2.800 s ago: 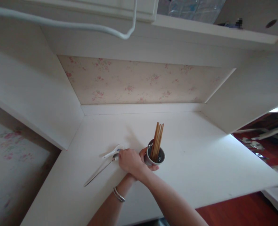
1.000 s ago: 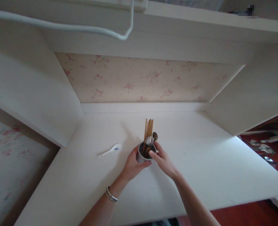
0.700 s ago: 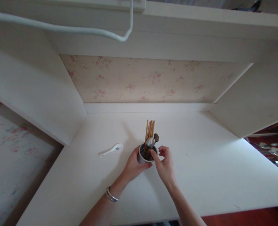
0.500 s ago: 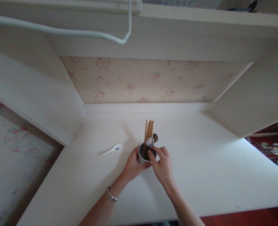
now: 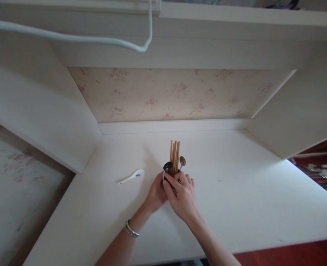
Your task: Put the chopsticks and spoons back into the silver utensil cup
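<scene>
My left hand (image 5: 155,193) is wrapped round the side of a cup (image 5: 163,176), most of which the hands cover. Several wooden chopsticks (image 5: 175,155) stand upright in it, leaning slightly back. A metal spoon (image 5: 182,161) rises at the right of the chopsticks, bowl up. At the cup's left rim another spoon (image 5: 167,167) shows a dark, shaded bowl. My right hand (image 5: 182,196) reaches across the cup's mouth, its thumb and forefinger closed just below this spoon's bowl; the handle is hidden.
Left of the cup, a white ceramic spoon (image 5: 132,176) with a blue mark lies on the white tabletop (image 5: 235,207). White side panels and a floral back wall (image 5: 163,94) enclose the surface. A white tube (image 5: 69,37) hangs across the upper left.
My right hand has shifted left over the cup. The spoon in front of the chopsticks has moved to the cup's left rim and turned its bowl. My left hand keeps its hold.
</scene>
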`<control>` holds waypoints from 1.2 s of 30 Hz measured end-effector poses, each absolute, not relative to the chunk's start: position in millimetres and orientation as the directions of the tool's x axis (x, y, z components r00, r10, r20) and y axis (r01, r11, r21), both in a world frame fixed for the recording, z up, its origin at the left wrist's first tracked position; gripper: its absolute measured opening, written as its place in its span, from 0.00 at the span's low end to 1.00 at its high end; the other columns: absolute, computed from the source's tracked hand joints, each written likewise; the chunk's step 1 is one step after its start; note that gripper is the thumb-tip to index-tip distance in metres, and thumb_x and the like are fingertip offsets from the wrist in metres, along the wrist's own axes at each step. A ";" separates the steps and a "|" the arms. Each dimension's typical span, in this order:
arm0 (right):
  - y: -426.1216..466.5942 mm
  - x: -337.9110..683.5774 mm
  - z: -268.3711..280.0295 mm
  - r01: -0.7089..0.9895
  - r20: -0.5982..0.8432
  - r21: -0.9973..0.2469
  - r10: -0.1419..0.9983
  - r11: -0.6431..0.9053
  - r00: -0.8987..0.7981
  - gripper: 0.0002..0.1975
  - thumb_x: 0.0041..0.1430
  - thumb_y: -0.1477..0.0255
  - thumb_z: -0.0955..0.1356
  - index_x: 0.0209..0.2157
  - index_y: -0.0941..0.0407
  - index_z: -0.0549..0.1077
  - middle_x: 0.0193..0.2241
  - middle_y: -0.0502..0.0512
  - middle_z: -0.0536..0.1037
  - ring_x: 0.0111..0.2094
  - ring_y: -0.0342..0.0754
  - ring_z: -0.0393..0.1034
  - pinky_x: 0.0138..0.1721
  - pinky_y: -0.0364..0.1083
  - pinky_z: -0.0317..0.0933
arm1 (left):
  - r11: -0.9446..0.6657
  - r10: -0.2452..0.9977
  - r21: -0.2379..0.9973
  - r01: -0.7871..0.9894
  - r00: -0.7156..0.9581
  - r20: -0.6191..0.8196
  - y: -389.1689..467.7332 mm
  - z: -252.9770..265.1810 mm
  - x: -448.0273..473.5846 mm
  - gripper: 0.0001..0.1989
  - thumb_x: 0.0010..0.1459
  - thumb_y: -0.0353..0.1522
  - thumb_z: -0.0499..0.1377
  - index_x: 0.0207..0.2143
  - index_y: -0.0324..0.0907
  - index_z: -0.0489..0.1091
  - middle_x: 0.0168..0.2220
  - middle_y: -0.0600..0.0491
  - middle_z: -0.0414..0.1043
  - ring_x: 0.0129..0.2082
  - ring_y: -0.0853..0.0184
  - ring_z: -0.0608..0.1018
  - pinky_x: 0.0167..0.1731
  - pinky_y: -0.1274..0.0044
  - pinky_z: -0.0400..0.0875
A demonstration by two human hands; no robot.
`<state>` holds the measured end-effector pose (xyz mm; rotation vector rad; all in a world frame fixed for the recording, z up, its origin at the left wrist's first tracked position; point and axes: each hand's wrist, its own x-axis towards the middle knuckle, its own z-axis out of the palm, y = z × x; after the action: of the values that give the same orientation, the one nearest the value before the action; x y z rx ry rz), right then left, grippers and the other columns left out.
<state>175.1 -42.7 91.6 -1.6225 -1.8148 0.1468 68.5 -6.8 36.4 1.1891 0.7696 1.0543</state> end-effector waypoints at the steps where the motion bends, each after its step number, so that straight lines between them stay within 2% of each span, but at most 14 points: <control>1: -43.5 177.2 89.7 0.811 0.421 -0.545 0.906 0.214 0.045 0.12 0.62 0.67 0.65 0.45 0.47 0.76 0.30 0.54 0.68 0.34 0.51 0.62 0.38 0.52 0.56 | 0.002 0.938 0.973 -0.231 0.337 0.078 -7.0 37.8 68.6 0.23 0.48 0.35 0.67 0.48 0.43 0.66 0.48 0.47 0.73 0.49 0.56 0.74 0.50 0.70 0.70; 4: -45.8 186.6 77.5 0.682 0.434 -0.701 0.884 0.208 0.176 0.10 0.61 0.67 0.66 0.43 0.51 0.73 0.34 0.54 0.69 0.38 0.51 0.64 0.42 0.53 0.60 | -0.045 0.940 0.978 -0.205 0.322 0.111 -7.5 40.3 68.9 0.28 0.44 0.32 0.69 0.49 0.43 0.66 0.48 0.48 0.73 0.48 0.56 0.75 0.51 0.67 0.69; 5: -46.3 189.9 71.6 0.628 0.428 -0.750 0.877 0.208 0.220 0.12 0.59 0.66 0.67 0.45 0.52 0.71 0.37 0.55 0.69 0.40 0.52 0.64 0.43 0.53 0.61 | -0.033 0.942 0.980 -0.196 0.321 0.096 -7.4 40.0 69.1 0.28 0.44 0.32 0.70 0.48 0.43 0.67 0.47 0.47 0.73 0.47 0.56 0.75 0.51 0.66 0.69; 9: -43.5 196.8 44.4 0.431 0.333 -0.881 0.902 0.194 0.276 0.39 0.46 0.64 0.75 0.57 0.53 0.57 0.53 0.61 0.62 0.52 0.57 0.61 0.51 0.56 0.61 | 0.014 0.943 0.977 -0.211 0.328 0.058 -6.4 39.0 69.8 0.31 0.43 0.31 0.70 0.50 0.41 0.66 0.47 0.45 0.74 0.45 0.56 0.76 0.47 0.65 0.71; 12: -36.6 195.4 27.8 0.309 0.203 -0.943 0.949 0.122 0.242 0.49 0.41 0.64 0.77 0.61 0.53 0.51 0.59 0.63 0.59 0.59 0.60 0.56 0.58 0.59 0.55 | -0.062 0.932 0.987 -0.150 0.345 0.111 -6.2 43.6 68.4 0.30 0.45 0.29 0.68 0.52 0.42 0.66 0.49 0.46 0.73 0.46 0.57 0.75 0.49 0.66 0.69; 16: -27.7 191.5 17.6 0.200 0.156 -0.973 0.969 0.118 0.190 0.46 0.41 0.65 0.77 0.59 0.55 0.55 0.53 0.62 0.69 0.54 0.60 0.64 0.56 0.60 0.58 | -0.273 0.905 0.960 0.060 0.355 0.235 -8.1 47.5 56.0 0.28 0.46 0.26 0.65 0.52 0.45 0.68 0.52 0.48 0.70 0.51 0.57 0.72 0.54 0.66 0.64; 18: -25.8 190.6 15.9 0.182 0.166 -0.975 0.966 0.131 0.196 0.42 0.41 0.66 0.77 0.57 0.55 0.58 0.50 0.62 0.72 0.51 0.60 0.68 0.53 0.60 0.61 | -0.328 0.895 0.925 0.192 0.377 0.239 -8.8 46.2 42.2 0.29 0.47 0.27 0.65 0.53 0.46 0.68 0.53 0.48 0.69 0.53 0.56 0.70 0.55 0.67 0.63; 20: -25.7 190.3 15.2 0.170 0.166 -0.977 0.964 0.131 0.208 0.41 0.40 0.66 0.77 0.56 0.54 0.59 0.49 0.63 0.73 0.49 0.61 0.69 0.51 0.60 0.63 | -0.344 0.901 0.871 0.351 0.384 0.201 -7.2 45.8 23.5 0.23 0.51 0.30 0.64 0.51 0.47 0.70 0.51 0.48 0.71 0.51 0.58 0.72 0.53 0.68 0.64; 22: -26.3 190.4 14.7 0.168 0.159 -0.978 0.965 0.125 0.210 0.41 0.41 0.65 0.77 0.56 0.53 0.58 0.50 0.63 0.72 0.50 0.62 0.68 0.51 0.61 0.62 | -0.340 0.920 0.777 0.530 0.357 0.159 -1.3 48.8 1.7 0.13 0.57 0.33 0.58 0.45 0.47 0.73 0.45 0.49 0.74 0.45 0.61 0.75 0.49 0.71 0.67; 24: -26.8 190.7 13.3 0.175 0.161 -0.977 0.963 0.125 0.214 0.42 0.42 0.65 0.77 0.57 0.52 0.58 0.51 0.63 0.71 0.52 0.62 0.67 0.52 0.62 0.61 | -0.320 0.942 0.649 0.690 0.306 0.140 10.0 54.4 -20.3 0.12 0.62 0.34 0.52 0.42 0.46 0.74 0.41 0.50 0.75 0.40 0.63 0.76 0.45 0.73 0.67; 26: -26.5 190.8 10.5 0.180 0.174 -0.974 0.960 0.136 0.218 0.42 0.42 0.64 0.77 0.57 0.52 0.58 0.51 0.62 0.71 0.52 0.62 0.66 0.53 0.63 0.60 | -0.291 0.956 0.515 0.806 0.261 0.132 25.3 59.5 -39.6 0.13 0.63 0.34 0.50 0.39 0.45 0.74 0.39 0.50 0.75 0.39 0.64 0.75 0.44 0.74 0.65; 30: -25.4 190.6 1.8 0.185 0.188 -0.972 0.955 0.148 0.227 0.43 0.41 0.64 0.77 0.57 0.52 0.58 0.51 0.61 0.71 0.53 0.62 0.66 0.54 0.63 0.59 | -0.236 0.968 0.310 0.921 0.250 -0.005 55.9 60.2 -62.6 0.11 0.61 0.35 0.52 0.35 0.43 0.73 0.39 0.49 0.74 0.42 0.63 0.74 0.43 0.75 0.63; 36: -26.9 190.7 -1.8 0.192 0.178 -0.972 0.953 0.133 0.244 0.44 0.40 0.62 0.77 0.58 0.53 0.57 0.51 0.61 0.72 0.52 0.61 0.67 0.53 0.61 0.60 | -0.212 0.939 0.245 0.946 0.266 -0.218 75.0 53.6 -65.3 0.12 0.57 0.38 0.54 0.30 0.43 0.74 0.34 0.49 0.76 0.35 0.63 0.75 0.33 0.77 0.61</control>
<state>190.7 -26.9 -1.8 -1.3273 -1.2047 0.8127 -65.3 75.0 53.6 2.2164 1.7245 -0.0314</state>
